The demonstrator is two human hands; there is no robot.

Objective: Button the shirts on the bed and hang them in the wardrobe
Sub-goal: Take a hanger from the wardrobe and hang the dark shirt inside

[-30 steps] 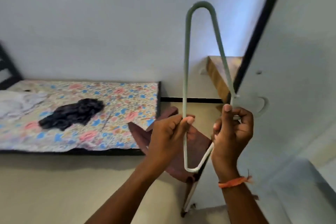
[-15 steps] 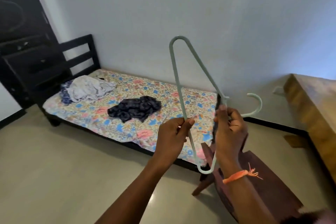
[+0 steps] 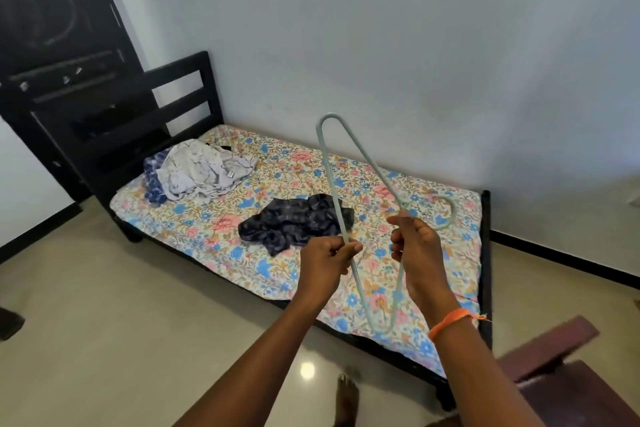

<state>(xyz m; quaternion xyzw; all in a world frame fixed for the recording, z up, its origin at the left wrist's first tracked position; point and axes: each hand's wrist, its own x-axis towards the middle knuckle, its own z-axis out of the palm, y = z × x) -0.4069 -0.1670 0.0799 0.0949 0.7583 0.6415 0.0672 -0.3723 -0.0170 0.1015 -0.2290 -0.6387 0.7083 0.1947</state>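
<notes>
Two hands hold one pale green hanger (image 3: 360, 156) up in front of the bed (image 3: 363, 180), turned on end so one rounded shoulder points up and the other hangs low between the forearms. The left hand (image 3: 325, 262) pinches the long straight bar between thumb and curled fingers. The right hand (image 3: 417, 246) has its grip closed round the neck of the hanger, where the hook (image 3: 446, 215) curves off to the right over the mattress. An orange band (image 3: 450, 319) circles the right wrist.

Two shirts lie on the flowered sheet, well apart from the hands. A dark shirt (image 3: 294, 222) is crumpled near the middle of the bed, partly behind the hanger's bar. A pale shirt (image 3: 204, 173) lies bunched near the black headboard (image 3: 183, 94), on top of a blue patterned cloth (image 3: 152, 180). Whether either is buttoned cannot be told.

The bed stands along a pale wall (image 3: 381, 28), with a dark door (image 3: 52, 28) at the left. A bare foot (image 3: 346, 399) shows on the glossy floor (image 3: 121, 340), and a reddish-brown wooden piece (image 3: 561, 385) sits at the lower right, blurred.
</notes>
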